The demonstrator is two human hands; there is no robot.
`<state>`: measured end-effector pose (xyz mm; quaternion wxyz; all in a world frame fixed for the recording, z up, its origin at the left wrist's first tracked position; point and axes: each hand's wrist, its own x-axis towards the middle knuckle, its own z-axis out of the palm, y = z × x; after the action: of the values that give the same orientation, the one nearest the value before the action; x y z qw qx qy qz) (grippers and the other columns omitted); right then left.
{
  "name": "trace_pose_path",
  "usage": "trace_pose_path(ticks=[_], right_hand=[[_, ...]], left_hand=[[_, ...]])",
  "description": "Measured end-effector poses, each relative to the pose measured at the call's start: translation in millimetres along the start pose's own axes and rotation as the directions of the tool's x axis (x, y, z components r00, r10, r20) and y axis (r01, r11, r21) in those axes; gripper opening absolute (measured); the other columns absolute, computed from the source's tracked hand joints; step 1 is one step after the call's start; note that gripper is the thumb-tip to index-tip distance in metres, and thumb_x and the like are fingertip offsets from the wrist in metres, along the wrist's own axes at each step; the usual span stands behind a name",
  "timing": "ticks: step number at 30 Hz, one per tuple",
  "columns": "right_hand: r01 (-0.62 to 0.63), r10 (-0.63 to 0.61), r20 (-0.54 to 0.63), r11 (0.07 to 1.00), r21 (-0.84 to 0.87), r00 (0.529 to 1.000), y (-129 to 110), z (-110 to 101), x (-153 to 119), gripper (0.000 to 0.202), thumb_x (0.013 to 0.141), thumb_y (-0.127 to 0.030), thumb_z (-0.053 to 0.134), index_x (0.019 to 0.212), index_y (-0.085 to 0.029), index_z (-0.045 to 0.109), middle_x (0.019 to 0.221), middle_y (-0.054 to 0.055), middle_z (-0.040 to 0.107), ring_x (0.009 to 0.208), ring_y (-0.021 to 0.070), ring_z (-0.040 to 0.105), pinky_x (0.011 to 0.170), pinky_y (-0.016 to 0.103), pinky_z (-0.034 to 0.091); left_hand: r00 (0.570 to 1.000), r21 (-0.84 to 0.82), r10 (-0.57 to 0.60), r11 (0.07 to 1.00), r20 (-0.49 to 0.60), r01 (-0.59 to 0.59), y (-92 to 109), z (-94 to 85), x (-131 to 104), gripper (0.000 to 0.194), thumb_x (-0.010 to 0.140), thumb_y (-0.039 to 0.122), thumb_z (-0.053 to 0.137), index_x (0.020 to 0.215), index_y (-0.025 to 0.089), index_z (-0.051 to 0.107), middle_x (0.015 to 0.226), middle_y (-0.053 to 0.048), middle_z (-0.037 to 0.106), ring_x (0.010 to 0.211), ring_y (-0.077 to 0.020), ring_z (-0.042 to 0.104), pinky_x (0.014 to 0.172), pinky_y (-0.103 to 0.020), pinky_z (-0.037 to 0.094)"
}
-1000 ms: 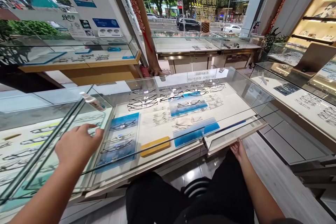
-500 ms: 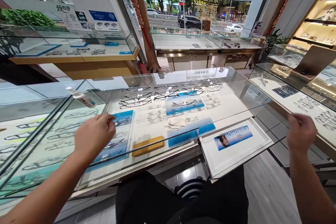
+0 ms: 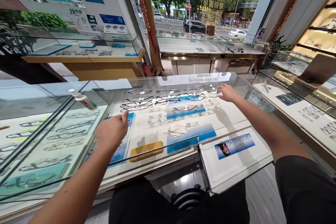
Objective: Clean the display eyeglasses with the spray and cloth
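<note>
Several pairs of glasses stand in rows on the glass top of the display case (image 3: 228, 119). My right hand (image 3: 227, 92) is at the right end of these rows, beside the rear pairs (image 3: 211, 86); its fingers are bent, and contact with a frame is unclear. Over the left part of the case is my left hand (image 3: 112, 129), fingers curled in, near the front left pair (image 3: 135, 105); whether it holds anything is hidden. A single pair (image 3: 186, 108) sits above a blue card. The yellow case (image 3: 146, 151) and a pale cloth (image 3: 177, 129) lie nearer me.
A white spray bottle (image 3: 83, 99) stands on the glass at the left. An open white drawer (image 3: 236, 164) with a blue printed card juts out at the front right. Another display case (image 3: 273, 91) stands at the right; further cases line the window.
My right hand has swung from the far right inward to the rear rows of glasses. My left hand has shifted right, closer to the front left pair. The view has moved slightly.
</note>
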<state>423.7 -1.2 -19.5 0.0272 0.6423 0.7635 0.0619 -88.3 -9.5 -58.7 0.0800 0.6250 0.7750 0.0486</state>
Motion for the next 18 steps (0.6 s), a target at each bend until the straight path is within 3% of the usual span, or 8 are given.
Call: trace_pose_path(ticks=[4,10,18], right_hand=[[-0.011,0.011,0.016,1.000,0.003,1.000,3,7,10,0.027,0.092,-0.022,0.062,0.113,-0.015,0.078,0.134,0.012,0.075,0.128,0.0326,0.056,0.103,0.043,0.044],[-0.043,0.043,0.052,0.999,0.009,0.998,2,10,25,0.020,0.089,-0.021,0.064,0.099,-0.016,0.080,0.130,0.013,0.076,0.124,0.0318,0.060,0.101,0.039,0.046],[-0.204,0.202,0.077,0.979,0.022,0.976,0,10,29,0.021,0.091,-0.023,0.066,0.102,-0.018,0.083,0.112,0.014,0.081,0.114,0.0298,0.066,0.099,0.035,0.049]], left_hand=[[0.998,0.024,-0.039,0.999,0.047,0.038,14,-10.6,-12,0.083,0.100,0.058,0.009,0.112,0.010,0.075,0.111,-0.029,0.074,0.113,-0.0447,0.069,0.082,-0.047,0.051],[0.998,0.036,-0.038,0.999,0.048,0.036,16,-12.4,-14,0.081,0.100,0.058,0.012,0.111,0.011,0.077,0.110,-0.030,0.075,0.113,-0.0447,0.069,0.081,-0.047,0.050],[1.000,0.042,0.024,0.999,0.015,-0.024,20,-11.0,-13,0.075,0.102,0.054,0.017,0.110,0.011,0.077,0.109,-0.029,0.075,0.109,-0.0422,0.071,0.079,-0.044,0.048]])
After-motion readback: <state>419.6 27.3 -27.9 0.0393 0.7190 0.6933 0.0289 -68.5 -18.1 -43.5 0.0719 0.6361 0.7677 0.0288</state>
